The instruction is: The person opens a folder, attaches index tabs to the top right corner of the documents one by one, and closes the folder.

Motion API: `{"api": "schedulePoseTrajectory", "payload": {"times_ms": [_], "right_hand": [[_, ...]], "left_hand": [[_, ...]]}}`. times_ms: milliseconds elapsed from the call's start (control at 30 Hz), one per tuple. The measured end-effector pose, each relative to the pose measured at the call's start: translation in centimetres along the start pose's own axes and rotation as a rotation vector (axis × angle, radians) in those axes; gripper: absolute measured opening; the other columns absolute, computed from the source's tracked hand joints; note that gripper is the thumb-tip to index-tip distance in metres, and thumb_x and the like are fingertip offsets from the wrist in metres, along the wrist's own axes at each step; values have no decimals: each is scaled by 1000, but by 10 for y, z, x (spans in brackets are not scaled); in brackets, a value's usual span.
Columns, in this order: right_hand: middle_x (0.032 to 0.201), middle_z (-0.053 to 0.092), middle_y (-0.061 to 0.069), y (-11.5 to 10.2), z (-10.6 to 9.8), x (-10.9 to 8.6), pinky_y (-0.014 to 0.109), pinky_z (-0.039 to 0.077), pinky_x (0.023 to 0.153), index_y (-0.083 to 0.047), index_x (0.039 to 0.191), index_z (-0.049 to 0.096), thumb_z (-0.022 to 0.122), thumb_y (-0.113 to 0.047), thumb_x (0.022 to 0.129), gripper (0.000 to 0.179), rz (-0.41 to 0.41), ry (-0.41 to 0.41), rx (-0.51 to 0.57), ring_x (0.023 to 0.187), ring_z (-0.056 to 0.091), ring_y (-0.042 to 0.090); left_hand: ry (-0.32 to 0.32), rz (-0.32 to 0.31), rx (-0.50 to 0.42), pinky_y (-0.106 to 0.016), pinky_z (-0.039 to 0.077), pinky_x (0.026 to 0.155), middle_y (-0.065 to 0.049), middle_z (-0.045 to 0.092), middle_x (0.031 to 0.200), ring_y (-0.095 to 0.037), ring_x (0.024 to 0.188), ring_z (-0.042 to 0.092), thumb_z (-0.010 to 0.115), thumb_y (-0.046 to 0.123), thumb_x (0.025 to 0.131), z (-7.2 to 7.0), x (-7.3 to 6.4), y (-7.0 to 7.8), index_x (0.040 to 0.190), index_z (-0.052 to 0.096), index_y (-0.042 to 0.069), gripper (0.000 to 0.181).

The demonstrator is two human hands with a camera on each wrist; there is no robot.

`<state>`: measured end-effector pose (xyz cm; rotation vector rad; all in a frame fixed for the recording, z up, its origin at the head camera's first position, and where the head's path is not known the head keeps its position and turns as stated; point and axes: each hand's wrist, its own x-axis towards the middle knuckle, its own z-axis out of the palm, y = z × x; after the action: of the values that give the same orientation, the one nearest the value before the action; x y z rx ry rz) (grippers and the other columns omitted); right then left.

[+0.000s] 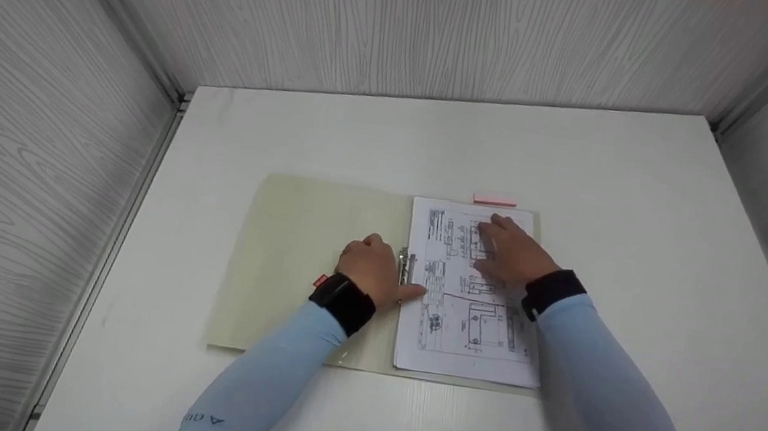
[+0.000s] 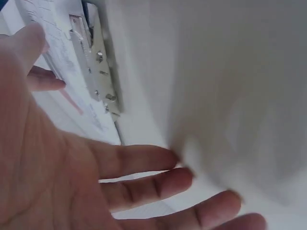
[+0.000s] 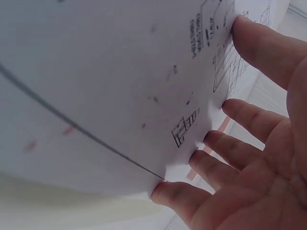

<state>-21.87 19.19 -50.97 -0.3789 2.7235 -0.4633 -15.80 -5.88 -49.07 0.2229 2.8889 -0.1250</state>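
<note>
Right hand on partly hidden drawing

Head view: even, diffuse light; soft shadow beside the right sleeve. Wrist views: dimmer, hazy; print on the paper partly blurred.

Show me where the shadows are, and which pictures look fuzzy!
Head view: fairly even light, with a soft shadow on the table beside the right sleeve; left wrist view: a broad, blurry-edged shadow beyond the left hand; right wrist view: the paper looks grey and shaded, its small print too fuzzy to read.
</note>
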Motion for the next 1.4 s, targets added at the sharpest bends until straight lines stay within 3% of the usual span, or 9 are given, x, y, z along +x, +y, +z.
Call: {"api": "schedulePoseTrajectory", "payload": {"times_ms": [133, 300, 400, 500, 700, 833, 1033, 1167, 1400], "right_hand": [[160, 15, 8, 2, -2, 3, 49, 19, 114, -17, 151, 30, 69, -39, 88, 77, 3, -13, -7, 146, 11, 32], [160, 14, 8, 5, -3, 4, 50, 20, 113, -19, 151, 31, 68, -39, 88, 76, 4, -32, 6, 145, 11, 32], [160, 15, 7, 5, -4, 6, 51, 21, 113, -21, 151, 32, 68, -40, 88, 75, -2, -32, 6, 145, 13, 32], [159, 16, 7, 4, -6, 8, 53, 23, 112, -22, 151, 33, 69, -41, 87, 75, -3, -40, 3, 145, 14, 32], [155, 28, 9, 5, -15, 12, 55, 24, 110, -18, 148, 36, 65, -41, 90, 69, 39, -49, 59, 142, 24, 34], [148, 38, 14, 11, -29, 20, 56, 27, 108, -11, 146, 39, 63, -35, 93, 63, 94, 34, 97, 136, 33, 37], [147, 39, 17, 24, -40, 33, 54, 29, 108, -7, 143, 43, 61, -23, 94, 54, 130, 154, 100, 135, 35, 39], [142, 44, 19, 32, -36, 40, 53, 34, 105, -6, 139, 49, 57, -17, 95, 45, 108, 243, 60, 129, 41, 41], [111, 61, 21, 40, -27, 56, 51, 49, 86, -2, 114, 66, 53, -10, 98, 22, 96, 354, -92, 101, 57, 39]], "left_hand": [[37, 39, 33, -39, 52, 56, -19, 58, 103, -27, 67, 59, 43, 91, 66, 6, 16, 4, 133, 52, 3, 111], [57, 101, -28, -52, 51, 73, -19, 50, 130, -34, 103, 54, 51, 89, 65, 12, 24, 7, 154, 24, 23, 114], [47, 181, -71, -72, 36, 87, -15, 32, 150, -42, 132, 34, 54, 87, 65, 15, 27, 8, 153, 19, 38, 106], [11, 221, -121, -82, 19, 88, -11, 15, 159, -44, 142, 14, 55, 86, 65, 18, 28, 9, 150, 21, 47, 99], [-23, 199, -128, -83, 19, 88, -10, 13, 160, -44, 142, 12, 58, 84, 64, 17, 26, 15, 148, 25, 48, 97], [-18, 180, -119, -82, 20, 88, -10, 14, 160, -45, 141, 13, 58, 84, 65, 15, 27, 24, 148, 25, 48, 97], [2, 193, -123, -83, 21, 86, -9, 15, 160, -46, 141, 14, 59, 85, 63, 17, 33, 40, 148, 25, 49, 98], [-5, 205, -131, -83, 21, 86, -9, 14, 160, -45, 141, 13, 59, 84, 64, 20, 33, 48, 148, 26, 49, 97], [-4, 213, -146, -83, 20, 87, -10, 13, 160, -45, 142, 11, 60, 82, 66, 22, 31, 49, 148, 27, 47, 96]]}}
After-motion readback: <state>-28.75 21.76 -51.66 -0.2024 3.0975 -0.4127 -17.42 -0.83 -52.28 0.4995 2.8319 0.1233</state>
